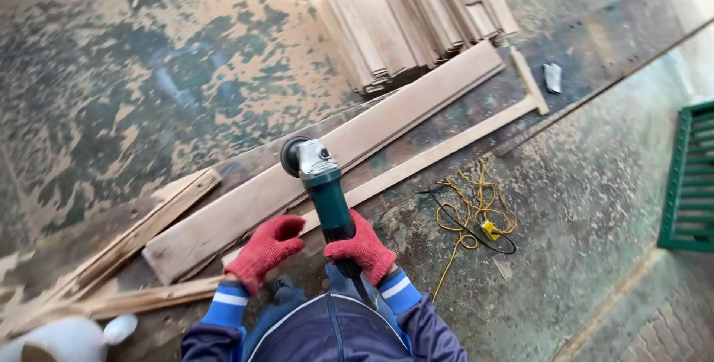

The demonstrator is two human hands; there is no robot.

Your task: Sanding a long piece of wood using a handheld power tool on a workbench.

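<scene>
The right hand (364, 247), in a red glove, wraps its fingers round the green grip of a grinder (320, 183); the left hand (266, 249), gloved the same, is curled just beside the grip, and whether it touches I cannot tell. The grinder's disc end sits over a long plank (335, 157) lying slantwise on the floor (134, 72).

Around it: a thin strip (439, 152) runs alongside the plank on the near side, meeting a short crosspiece (529, 82) at its far end. A stack of boards (413, 16) lies beyond the plank, touching its far end. Loose slats (141, 232) lie to the left — some under the plank's near end. A tangled yellow cord (476, 217) with a black cable sits right of the strip, near the hands.

The floor is rough concrete — patchy with pale sawdust. A green grate (688, 180) stands at the right edge, brick paving below it.
</scene>
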